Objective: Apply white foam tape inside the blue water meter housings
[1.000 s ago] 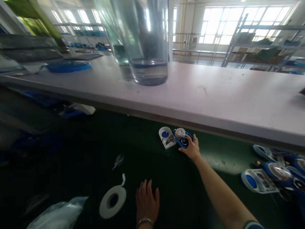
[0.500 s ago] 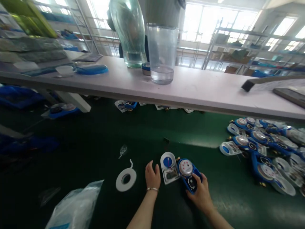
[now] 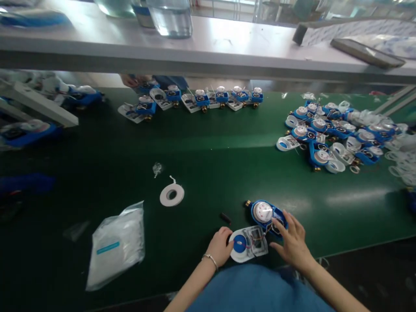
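Near the table's front edge lies a blue water meter (image 3: 262,212) with a round clear-topped dial and a brass fitting at its far-left end. Thin wires join it to a white cover (image 3: 249,245), which rests inside up, with a blue disc in its rounded end. My left hand (image 3: 221,248) is closed at the cover's left rim, fingers curled against it. Spread fingers of my right hand (image 3: 292,242) reach over the meter's right end, fingertips at its blue edge. A small dark cylinder (image 3: 225,218) lies just beyond my left hand.
A roll of white tape (image 3: 172,195) and a clear plastic bag (image 3: 118,247) lie to the left. Several meters (image 3: 320,125) crowd the right, with more in a far row (image 3: 201,100). A shelf (image 3: 221,54) crosses above. Another person's hand (image 3: 130,81) shows behind it.
My view has tilted down. The meter and cover have turned and lie closer to my body. My left hand has come to the cover's rim; my right hand's fingers have loosened and spread.
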`<move>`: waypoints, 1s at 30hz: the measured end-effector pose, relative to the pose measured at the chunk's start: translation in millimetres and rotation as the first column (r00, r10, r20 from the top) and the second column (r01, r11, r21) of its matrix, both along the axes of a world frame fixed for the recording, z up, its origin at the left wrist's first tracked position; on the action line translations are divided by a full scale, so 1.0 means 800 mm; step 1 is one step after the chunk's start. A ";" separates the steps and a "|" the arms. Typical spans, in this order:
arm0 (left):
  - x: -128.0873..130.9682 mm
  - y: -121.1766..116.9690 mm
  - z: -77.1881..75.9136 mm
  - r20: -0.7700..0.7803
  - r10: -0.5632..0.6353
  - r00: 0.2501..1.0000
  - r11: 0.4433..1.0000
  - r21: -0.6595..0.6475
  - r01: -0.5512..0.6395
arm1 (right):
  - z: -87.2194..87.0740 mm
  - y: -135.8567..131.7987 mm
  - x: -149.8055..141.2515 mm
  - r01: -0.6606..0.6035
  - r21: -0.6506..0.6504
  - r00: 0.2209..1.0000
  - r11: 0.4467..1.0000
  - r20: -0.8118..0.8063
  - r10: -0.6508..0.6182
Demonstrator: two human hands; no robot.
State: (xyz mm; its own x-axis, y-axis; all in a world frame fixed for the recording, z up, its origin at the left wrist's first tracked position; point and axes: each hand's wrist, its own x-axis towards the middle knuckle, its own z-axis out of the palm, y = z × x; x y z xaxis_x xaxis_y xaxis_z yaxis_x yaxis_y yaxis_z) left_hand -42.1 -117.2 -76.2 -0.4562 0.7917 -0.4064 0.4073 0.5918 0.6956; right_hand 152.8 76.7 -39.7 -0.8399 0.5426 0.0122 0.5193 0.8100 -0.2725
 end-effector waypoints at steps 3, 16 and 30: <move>0.017 -0.005 0.003 -0.050 -0.009 0.999 0.999 -0.037 0.007 | 0.017 -0.047 -0.038 -0.270 -0.123 0.962 0.955 -0.004 0.271; 0.013 -0.020 0.026 -0.358 -0.056 0.932 0.998 -0.044 0.043 | 0.029 -0.059 -0.088 -0.254 -0.833 0.951 0.491 -0.121 0.286; 0.017 0.000 0.074 -0.647 -0.344 0.680 0.803 0.173 0.571 | 0.036 -0.054 -0.077 -0.242 -0.894 0.958 0.378 -0.159 0.238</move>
